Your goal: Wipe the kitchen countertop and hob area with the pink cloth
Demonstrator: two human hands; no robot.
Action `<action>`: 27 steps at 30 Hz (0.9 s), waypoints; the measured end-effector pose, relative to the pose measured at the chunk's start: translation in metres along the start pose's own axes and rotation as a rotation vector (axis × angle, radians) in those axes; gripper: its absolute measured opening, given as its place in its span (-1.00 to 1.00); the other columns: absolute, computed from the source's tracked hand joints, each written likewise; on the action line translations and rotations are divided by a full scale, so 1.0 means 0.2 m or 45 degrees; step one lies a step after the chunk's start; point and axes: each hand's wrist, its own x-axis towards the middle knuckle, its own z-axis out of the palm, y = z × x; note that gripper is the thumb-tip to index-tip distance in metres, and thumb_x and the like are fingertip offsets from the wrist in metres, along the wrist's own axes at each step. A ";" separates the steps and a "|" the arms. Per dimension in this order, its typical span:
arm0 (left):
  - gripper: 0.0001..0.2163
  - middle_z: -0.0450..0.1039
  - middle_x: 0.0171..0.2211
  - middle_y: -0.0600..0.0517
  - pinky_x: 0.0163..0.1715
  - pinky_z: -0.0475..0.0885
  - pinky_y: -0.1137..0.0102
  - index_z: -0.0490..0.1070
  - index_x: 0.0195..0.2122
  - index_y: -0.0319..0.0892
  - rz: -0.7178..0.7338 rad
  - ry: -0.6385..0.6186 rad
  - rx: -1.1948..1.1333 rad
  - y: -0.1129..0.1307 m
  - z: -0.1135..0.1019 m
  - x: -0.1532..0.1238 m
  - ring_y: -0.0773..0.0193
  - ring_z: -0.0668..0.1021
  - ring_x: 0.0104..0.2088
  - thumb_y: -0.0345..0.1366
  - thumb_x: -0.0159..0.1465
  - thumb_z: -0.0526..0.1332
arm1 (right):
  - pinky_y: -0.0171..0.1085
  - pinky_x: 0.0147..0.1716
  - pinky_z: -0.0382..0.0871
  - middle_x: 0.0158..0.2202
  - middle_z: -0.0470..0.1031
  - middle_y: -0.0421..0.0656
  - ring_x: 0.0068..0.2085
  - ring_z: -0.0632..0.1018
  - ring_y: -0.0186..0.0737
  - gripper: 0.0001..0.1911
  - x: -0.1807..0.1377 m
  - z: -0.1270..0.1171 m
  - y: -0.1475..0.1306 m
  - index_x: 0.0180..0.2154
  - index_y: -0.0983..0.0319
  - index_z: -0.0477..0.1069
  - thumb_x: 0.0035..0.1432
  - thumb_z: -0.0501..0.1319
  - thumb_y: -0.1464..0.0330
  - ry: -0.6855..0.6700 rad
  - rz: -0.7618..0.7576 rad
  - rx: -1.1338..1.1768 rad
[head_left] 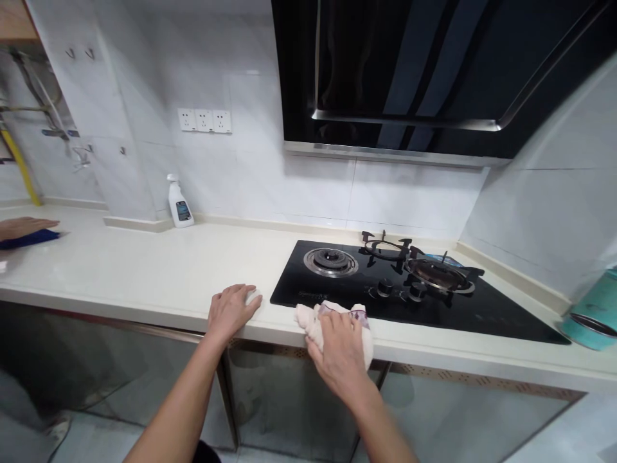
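Observation:
My right hand [340, 347] presses a pale cloth [308, 319] with a purple-patterned edge against the front edge of the countertop [144, 267], just in front of the black gas stove [354, 298]. The cloth is bunched under the fingers and partly hangs over the edge. My left hand [233, 312] rests on the counter left of the stove, fingers bent and thumb apart. A left burner [331, 262] sits in the stove top with no pan support on it, while two black pan supports stand toward the right, above the control knobs [384, 287].
A white spray bottle [180, 204] stands against the back wall. At far left, another person's hand [26, 227] lies on a dark blue cloth [31, 240]. A black range hood [400, 77] overhangs the stove. Turquoise containers [595, 312] stand at the right end.

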 end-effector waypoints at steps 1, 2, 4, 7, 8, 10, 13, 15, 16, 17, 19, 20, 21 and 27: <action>-0.59 0.49 0.19 -0.09 0.23 0.26 0.09 0.53 0.12 -0.05 0.007 0.008 -0.006 0.00 0.00 0.00 0.00 0.44 0.25 -0.03 0.37 0.10 | -0.03 -0.03 0.12 -0.05 0.49 -0.05 -0.07 0.38 0.00 -0.65 0.01 0.01 -0.02 0.01 0.17 0.39 0.27 0.22 0.15 -0.005 -0.018 0.017; -0.59 0.50 0.18 -0.09 0.23 0.26 0.10 0.53 0.12 -0.05 0.010 0.015 -0.011 0.00 0.01 -0.01 0.00 0.44 0.25 -0.03 0.37 0.10 | -0.04 -0.03 0.13 -0.05 0.49 -0.06 -0.07 0.38 0.00 -0.65 0.01 0.02 -0.04 0.00 0.17 0.39 0.26 0.24 0.16 -0.008 -0.030 0.034; -0.60 0.50 0.18 -0.09 0.22 0.27 0.12 0.53 0.11 -0.05 0.011 0.030 -0.019 -0.01 0.01 -0.01 0.01 0.45 0.24 -0.04 0.37 0.11 | -0.05 -0.03 0.13 -0.05 0.50 -0.09 -0.07 0.39 -0.03 -0.65 0.00 0.02 -0.03 0.01 0.16 0.38 0.23 0.27 0.19 -0.013 -0.063 0.071; -0.61 0.50 0.17 -0.09 0.21 0.27 0.12 0.54 0.11 -0.05 0.011 0.054 -0.031 -0.01 0.01 -0.02 0.00 0.45 0.24 -0.05 0.37 0.13 | -0.08 -0.04 0.14 -0.03 0.51 -0.10 -0.06 0.40 -0.04 -0.65 -0.04 0.00 0.04 0.03 0.15 0.37 0.22 0.28 0.24 -0.030 -0.116 0.114; -0.62 0.51 0.17 -0.09 0.21 0.27 0.12 0.54 0.10 -0.05 0.013 0.056 -0.038 -0.01 0.01 -0.02 0.00 0.45 0.24 -0.05 0.36 0.14 | -0.08 -0.04 0.15 -0.03 0.51 -0.09 -0.06 0.41 -0.04 -0.65 -0.05 -0.01 0.07 0.04 0.15 0.38 0.23 0.27 0.25 -0.031 -0.119 0.122; -0.63 0.51 0.17 -0.08 0.21 0.27 0.12 0.54 0.10 -0.04 0.009 0.051 -0.057 -0.01 0.02 -0.03 0.00 0.44 0.24 -0.05 0.36 0.15 | -0.06 -0.03 0.15 -0.01 0.52 -0.08 -0.05 0.42 -0.03 -0.65 -0.08 -0.03 0.14 0.06 0.15 0.38 0.26 0.24 0.24 -0.025 -0.103 0.120; -0.63 0.52 0.16 -0.08 0.22 0.26 0.13 0.54 0.10 -0.02 -0.009 0.041 -0.077 0.00 0.01 -0.03 0.01 0.44 0.23 -0.06 0.36 0.16 | -0.04 -0.02 0.17 0.02 0.53 -0.05 -0.02 0.44 0.00 -0.63 -0.15 -0.06 0.29 0.10 0.14 0.39 0.31 0.17 0.19 -0.030 -0.044 0.073; -0.64 0.52 0.16 -0.08 0.22 0.25 0.13 0.54 0.10 -0.02 -0.014 0.038 -0.077 0.00 0.01 -0.03 0.01 0.44 0.23 -0.07 0.36 0.16 | -0.03 -0.01 0.18 0.02 0.54 -0.04 0.00 0.46 0.02 -0.62 -0.22 -0.09 0.42 0.10 0.13 0.40 0.33 0.11 0.14 -0.041 0.018 0.032; -0.64 0.52 0.16 -0.08 0.22 0.25 0.14 0.54 0.10 -0.02 -0.017 0.039 -0.075 0.00 0.01 -0.03 0.01 0.44 0.23 -0.07 0.36 0.16 | -0.02 0.00 0.19 0.01 0.55 -0.04 0.00 0.46 0.03 -0.60 -0.25 -0.11 0.49 0.11 0.12 0.40 0.34 0.09 0.12 -0.045 0.060 0.009; -0.64 0.52 0.16 -0.07 0.22 0.25 0.14 0.55 0.09 -0.02 -0.019 0.042 -0.075 0.01 0.01 -0.03 0.01 0.45 0.23 -0.08 0.36 0.16 | -0.01 0.01 0.19 0.00 0.55 -0.04 0.01 0.47 0.04 -0.57 -0.29 -0.12 0.56 0.12 0.11 0.40 0.34 0.07 0.09 -0.046 0.109 -0.017; -0.64 0.53 0.14 -0.07 0.22 0.25 0.13 0.55 0.08 -0.03 -0.020 0.045 -0.078 0.01 0.01 -0.03 0.00 0.45 0.22 -0.08 0.35 0.16 | 0.02 0.01 0.20 -0.01 0.56 -0.05 0.01 0.48 0.07 -0.53 -0.35 -0.15 0.70 0.14 0.09 0.40 0.33 0.03 0.04 -0.035 0.220 -0.073; -0.65 0.53 0.14 -0.08 0.22 0.25 0.13 0.55 0.08 -0.03 -0.020 0.046 -0.080 0.01 0.01 -0.03 0.00 0.46 0.21 -0.08 0.35 0.16 | 0.03 0.01 0.20 -0.01 0.56 -0.05 0.00 0.49 0.09 -0.50 -0.38 -0.17 0.76 0.14 0.08 0.41 0.32 0.02 0.01 -0.023 0.272 -0.100; -0.65 0.53 0.13 -0.08 0.22 0.25 0.13 0.55 0.08 -0.04 -0.020 0.048 -0.081 0.01 0.01 -0.03 0.00 0.46 0.21 -0.08 0.35 0.16 | 0.04 0.00 0.21 -0.03 0.56 -0.04 -0.01 0.49 0.11 -0.48 -0.40 -0.18 0.81 0.12 0.08 0.42 0.31 0.01 -0.02 -0.007 0.316 -0.125; -0.65 0.52 0.14 -0.08 0.21 0.24 0.12 0.54 0.08 -0.05 -0.027 0.048 -0.065 0.02 0.01 -0.03 0.01 0.45 0.22 -0.08 0.36 0.16 | 0.10 -0.03 0.19 -0.08 0.58 0.00 -0.06 0.49 0.17 -0.39 -0.40 -0.21 0.82 0.10 0.12 0.45 0.31 -0.11 -0.05 0.071 0.471 -0.293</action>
